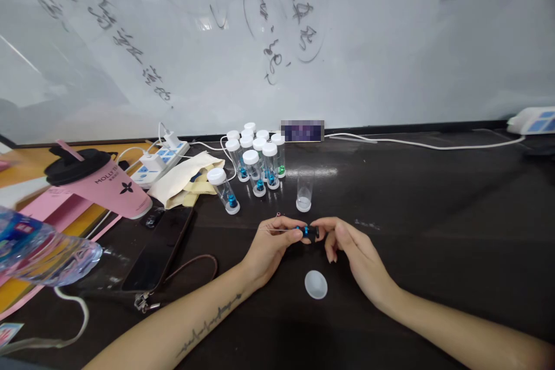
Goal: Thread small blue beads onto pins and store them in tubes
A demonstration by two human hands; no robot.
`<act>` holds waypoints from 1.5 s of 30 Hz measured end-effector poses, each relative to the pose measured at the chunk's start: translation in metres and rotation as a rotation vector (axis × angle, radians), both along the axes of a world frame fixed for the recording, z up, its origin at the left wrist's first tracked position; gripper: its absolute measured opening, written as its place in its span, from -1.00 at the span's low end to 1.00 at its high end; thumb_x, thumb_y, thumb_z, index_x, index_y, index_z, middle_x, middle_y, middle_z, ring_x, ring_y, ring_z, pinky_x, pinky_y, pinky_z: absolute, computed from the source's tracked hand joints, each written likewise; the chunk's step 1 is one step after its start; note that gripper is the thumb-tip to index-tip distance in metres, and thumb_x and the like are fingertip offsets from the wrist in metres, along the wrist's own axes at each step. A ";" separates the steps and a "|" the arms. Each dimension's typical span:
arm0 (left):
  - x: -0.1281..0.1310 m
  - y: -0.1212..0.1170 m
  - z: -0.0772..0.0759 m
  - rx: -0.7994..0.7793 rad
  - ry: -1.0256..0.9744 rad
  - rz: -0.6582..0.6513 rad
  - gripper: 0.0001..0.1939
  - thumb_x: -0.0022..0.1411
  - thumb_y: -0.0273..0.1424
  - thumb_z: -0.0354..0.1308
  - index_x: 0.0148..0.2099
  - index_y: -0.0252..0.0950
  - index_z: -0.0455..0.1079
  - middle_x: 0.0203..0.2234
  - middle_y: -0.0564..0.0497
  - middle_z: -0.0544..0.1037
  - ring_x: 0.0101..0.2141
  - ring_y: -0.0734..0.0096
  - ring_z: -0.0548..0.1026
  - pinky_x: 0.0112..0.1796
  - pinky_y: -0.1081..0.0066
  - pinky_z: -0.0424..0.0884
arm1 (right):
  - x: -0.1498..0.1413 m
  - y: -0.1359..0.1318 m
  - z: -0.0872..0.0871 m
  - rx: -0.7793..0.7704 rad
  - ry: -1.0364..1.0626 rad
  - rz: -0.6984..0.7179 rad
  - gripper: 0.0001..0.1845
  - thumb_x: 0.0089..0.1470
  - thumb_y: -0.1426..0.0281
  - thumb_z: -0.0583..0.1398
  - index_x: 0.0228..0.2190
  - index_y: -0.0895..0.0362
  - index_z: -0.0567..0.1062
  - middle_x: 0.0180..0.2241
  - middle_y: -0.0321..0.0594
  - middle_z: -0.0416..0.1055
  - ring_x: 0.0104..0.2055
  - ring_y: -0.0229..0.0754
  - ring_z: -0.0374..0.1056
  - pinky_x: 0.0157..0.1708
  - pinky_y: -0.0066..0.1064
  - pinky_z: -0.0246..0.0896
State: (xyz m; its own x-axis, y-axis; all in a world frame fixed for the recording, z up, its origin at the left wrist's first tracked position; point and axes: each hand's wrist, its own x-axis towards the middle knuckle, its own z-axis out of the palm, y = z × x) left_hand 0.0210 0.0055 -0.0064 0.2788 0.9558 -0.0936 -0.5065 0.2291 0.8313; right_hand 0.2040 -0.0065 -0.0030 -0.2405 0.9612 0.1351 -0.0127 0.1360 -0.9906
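My left hand [274,243] pinches a small blue and black part [309,232] between thumb and forefinger. A thin pale wire or stick runs leftward from it across the fingers. At the part's black end are the bent fingers of my right hand [355,251]; they seem to grip it there, though the contact is partly hidden. Just beyond the hands stands an uncapped transparent tube [304,191] with a white base. Between my forearms a round white cap [316,284] lies on the dark table.
Several white-capped tubes [259,170] with blue or green pieces stand behind, left of the uncapped tube. Further left are a cloth pouch [184,179], a phone [158,251], a pink cup [108,188], a plastic bottle [43,248] and a power strip [167,156]. A whiteboard [368,40] rises behind.
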 end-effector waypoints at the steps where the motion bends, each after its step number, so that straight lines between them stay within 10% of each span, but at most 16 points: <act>1: 0.000 0.000 0.000 -0.002 0.001 0.001 -0.84 -0.04 -0.50 0.37 -0.31 -0.37 0.56 -0.45 -0.02 0.62 -0.45 0.49 0.55 -0.27 0.49 0.40 | 0.000 0.000 0.000 -0.001 -0.002 0.006 -0.60 0.31 0.18 -0.05 -0.17 0.12 0.48 -0.42 -0.26 0.34 -0.52 -0.31 0.24 -0.48 -0.43 0.19; 45: 0.003 -0.001 0.001 0.015 0.092 0.037 -0.78 -0.07 -0.44 0.40 -0.30 -0.36 0.55 -0.43 -0.04 0.62 -0.41 0.39 0.55 -0.19 0.36 0.39 | -0.001 0.001 -0.001 -0.052 -0.027 -0.040 -0.57 0.30 0.13 -0.06 -0.07 0.12 0.41 -0.35 -0.21 0.37 -0.52 -0.28 0.28 -0.53 -0.41 0.21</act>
